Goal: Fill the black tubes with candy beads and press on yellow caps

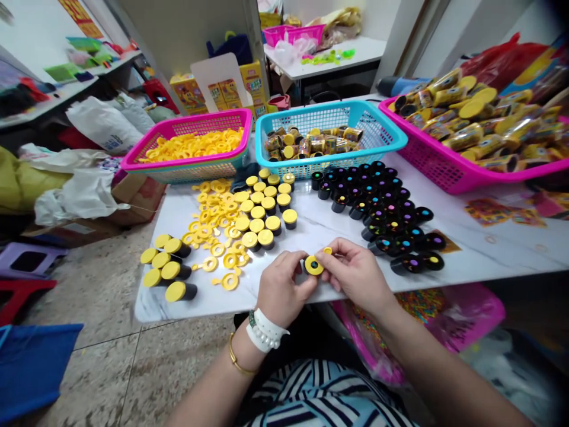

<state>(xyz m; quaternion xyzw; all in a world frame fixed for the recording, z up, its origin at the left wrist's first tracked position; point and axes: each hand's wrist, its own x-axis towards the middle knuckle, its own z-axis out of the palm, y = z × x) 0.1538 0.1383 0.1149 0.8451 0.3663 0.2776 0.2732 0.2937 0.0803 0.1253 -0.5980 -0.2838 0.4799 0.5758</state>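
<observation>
Near the table's front edge, my left hand point(284, 284) pinches a black cup with a yellow ring piece point(313, 265) on its top. From the right, my right hand point(355, 273) grips the small tab of that ring piece, its fingertips by the cup's rim. Loose yellow ring pieces point(230, 281) lie scattered left of my hands. Several yellow-capped black cups point(265, 238) stand behind them, and another group of yellow-capped cups point(170, 270) is at the far left. Rows of black cups with coloured dots point(383, 244) fill the table's right side.
Across the back stand a pink basket point(133, 155) of yellow pieces, a blue basket point(382, 135) of wrapped cups and a larger pink basket point(448, 172) heaped with wrapped cups. A pink tub point(484, 305) with small colourful pieces sits below the white table point(355, 296).
</observation>
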